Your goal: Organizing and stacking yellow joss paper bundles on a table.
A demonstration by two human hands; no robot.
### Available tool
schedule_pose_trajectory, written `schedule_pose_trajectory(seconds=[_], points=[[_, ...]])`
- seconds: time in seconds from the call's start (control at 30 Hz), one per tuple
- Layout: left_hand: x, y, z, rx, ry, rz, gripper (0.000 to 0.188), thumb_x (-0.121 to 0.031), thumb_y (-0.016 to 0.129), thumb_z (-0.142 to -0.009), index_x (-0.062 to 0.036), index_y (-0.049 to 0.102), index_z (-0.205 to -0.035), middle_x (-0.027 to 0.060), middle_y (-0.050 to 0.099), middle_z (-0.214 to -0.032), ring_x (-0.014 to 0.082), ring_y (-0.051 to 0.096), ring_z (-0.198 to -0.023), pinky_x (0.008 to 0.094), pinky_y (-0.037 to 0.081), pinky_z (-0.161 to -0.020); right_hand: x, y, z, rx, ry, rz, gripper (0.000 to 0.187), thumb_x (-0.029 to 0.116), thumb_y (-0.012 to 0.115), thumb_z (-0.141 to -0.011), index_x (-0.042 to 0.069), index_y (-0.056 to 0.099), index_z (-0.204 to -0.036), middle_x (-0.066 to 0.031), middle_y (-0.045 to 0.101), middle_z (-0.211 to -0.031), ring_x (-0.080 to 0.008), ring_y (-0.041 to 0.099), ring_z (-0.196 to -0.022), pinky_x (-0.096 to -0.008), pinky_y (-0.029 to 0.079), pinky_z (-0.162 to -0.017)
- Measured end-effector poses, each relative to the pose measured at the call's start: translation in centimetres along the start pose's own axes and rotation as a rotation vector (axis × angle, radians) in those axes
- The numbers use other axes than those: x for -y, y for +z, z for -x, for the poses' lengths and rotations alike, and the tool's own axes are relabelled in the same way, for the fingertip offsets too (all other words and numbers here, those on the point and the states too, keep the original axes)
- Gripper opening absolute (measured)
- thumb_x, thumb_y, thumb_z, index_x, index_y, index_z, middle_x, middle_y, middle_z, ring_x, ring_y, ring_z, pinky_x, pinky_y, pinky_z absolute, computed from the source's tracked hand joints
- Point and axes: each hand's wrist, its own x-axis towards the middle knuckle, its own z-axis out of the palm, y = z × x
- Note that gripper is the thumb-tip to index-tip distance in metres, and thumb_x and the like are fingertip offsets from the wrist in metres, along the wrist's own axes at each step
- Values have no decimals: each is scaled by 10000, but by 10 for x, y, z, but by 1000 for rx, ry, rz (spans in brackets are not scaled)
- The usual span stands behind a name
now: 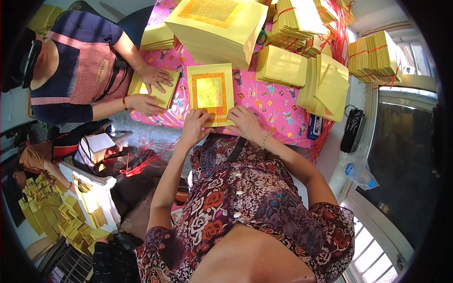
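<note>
Left hand (194,126) and right hand (246,123) pinch the near corners of a yellow sheet (211,98), probably light and easily creased, best held outside the gold panel (210,90) beyond the fingers.

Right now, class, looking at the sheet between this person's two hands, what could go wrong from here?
The yellow sheet might crease or slip: the left hand and right hand are at its lower corners, close to the near edge of the pink-covered table.

The tall yellow stack just beyond the sheet could get knocked by a forward reach.

The red strings hanging at the right could snag on the right forearm.
</note>
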Motion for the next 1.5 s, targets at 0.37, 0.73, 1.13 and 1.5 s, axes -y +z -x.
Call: schedule_pose_trajectory(seconds=[0.37, 0.73, 1.13, 1.5], points=[[24, 11, -15, -26, -47, 340, 154, -180, 796, -708, -92, 731, -816, 37, 641, -854, 239, 582, -895, 350, 473, -789, -20, -6, -11, -84, 43, -226, 145, 179, 714, -800, 44, 660, -806, -62, 593, -906, -247, 563, -890, -360, 481, -767], [24, 12, -28, 2, -109, 300, 128, -185, 792, -706, -101, 740, -787, 32, 646, -775, 229, 575, -858, 354, 459, -784, -29, -4, -17, -55, 107, -246, 167, 214, 702, -825, 48, 687, -820, -61, 598, -895, -248, 561, -866, -370, 470, -753], [28, 15, -31, -19, -90, 293, 123, -175, 795, -710, -91, 742, -782, 32, 643, -768, 200, 573, -810, 327, 460, -738, -30, -4, -21, -74, 103, -231, 171, 215, 691, -820, 55, 671, -764, -51, 587, -853, -236, 557, -854, -368, 476, -712], [27, 11, -35, -23, -110, 270, 126, -222, 775, -715, -107, 732, -744, 36, 649, -756, 230, 587, -825, 351, 467, -758, -32, -6, -22, -71, 80, -201, 157, 207, 697, -818, 54, 672, -844, -58, 583, -889, -242, 551, -881, -369, 468, -751]])
